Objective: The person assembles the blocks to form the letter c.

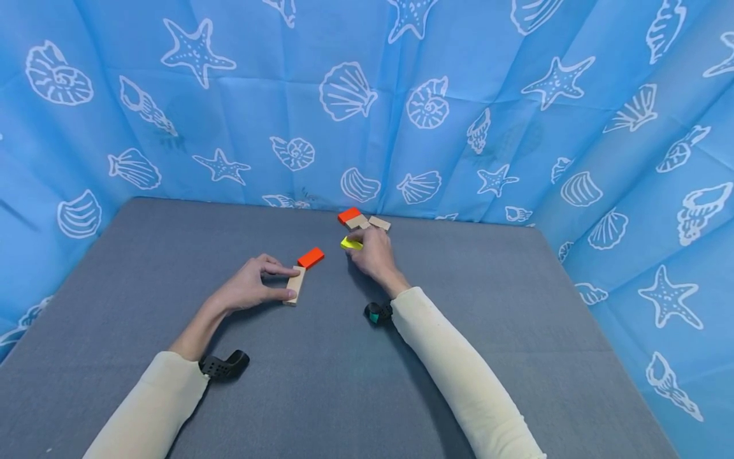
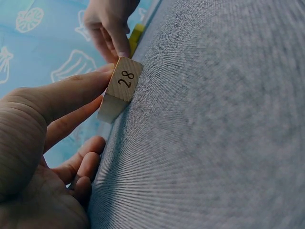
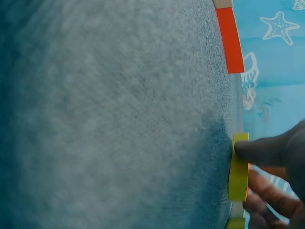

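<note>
My left hand pinches a plain wooden block between thumb and fingers, and the block lies on the grey cloth. In the left wrist view the end of this wooden block carries the number 28. Just beyond it an orange-red block lies flat, close to its far end. Farther back, my right hand holds a yellow block with thumb and fingers. The right wrist view shows the thumb pressed on the yellow block's near face.
Behind the right hand lie another orange-red block and wooden blocks, partly hidden by the fingers. Part of a second yellow block shows in the right wrist view. A blue shell-patterned curtain hangs behind the grey-covered table.
</note>
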Demonstrator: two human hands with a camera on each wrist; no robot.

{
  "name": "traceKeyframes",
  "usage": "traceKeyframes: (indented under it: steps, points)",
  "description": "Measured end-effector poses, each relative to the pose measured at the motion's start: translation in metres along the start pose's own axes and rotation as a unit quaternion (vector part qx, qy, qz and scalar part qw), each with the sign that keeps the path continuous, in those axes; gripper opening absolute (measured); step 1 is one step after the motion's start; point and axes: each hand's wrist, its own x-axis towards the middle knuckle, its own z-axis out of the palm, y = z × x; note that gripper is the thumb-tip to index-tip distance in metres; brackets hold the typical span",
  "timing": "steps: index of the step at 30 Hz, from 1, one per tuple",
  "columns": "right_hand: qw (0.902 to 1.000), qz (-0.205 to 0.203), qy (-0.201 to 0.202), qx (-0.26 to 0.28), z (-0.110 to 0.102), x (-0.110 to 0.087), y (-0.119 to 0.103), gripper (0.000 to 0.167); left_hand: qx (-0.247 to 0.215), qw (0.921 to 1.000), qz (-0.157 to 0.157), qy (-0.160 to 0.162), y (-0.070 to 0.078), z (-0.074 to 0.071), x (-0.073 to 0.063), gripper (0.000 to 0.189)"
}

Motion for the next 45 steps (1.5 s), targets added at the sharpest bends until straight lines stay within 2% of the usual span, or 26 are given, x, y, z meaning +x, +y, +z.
traceKeyframes:
  steps: [6, 11, 26, 45]
  points:
    - [0.9958, -0.022, -0.073, 0.052, 0.0020, 0.0011, -0.0024, 0.033, 0.004, 1.0000, -0.001, -0.001, -0.0010, 0.0011, 0.0010, 0.053]
    - [0.9922, -0.030, -0.106, 0.058, 0.0029, 0.0021, -0.0041, 0.033, 0.005, 1.0000, -0.001, -0.001, -0.0015, 0.0018, 0.0020, 0.054]
    - [0.9895, -0.058, -0.115, 0.067, 0.0072, 0.0031, -0.0026, 0.031, 0.009, 0.9999, -0.005, 0.000, -0.0026, 0.0016, 0.0033, 0.054]
    - [0.9903, -0.048, -0.115, 0.062, 0.0102, 0.0039, -0.0045, 0.031, 0.011, 0.9999, 0.002, 0.001, -0.0027, 0.0023, 0.0036, 0.054]
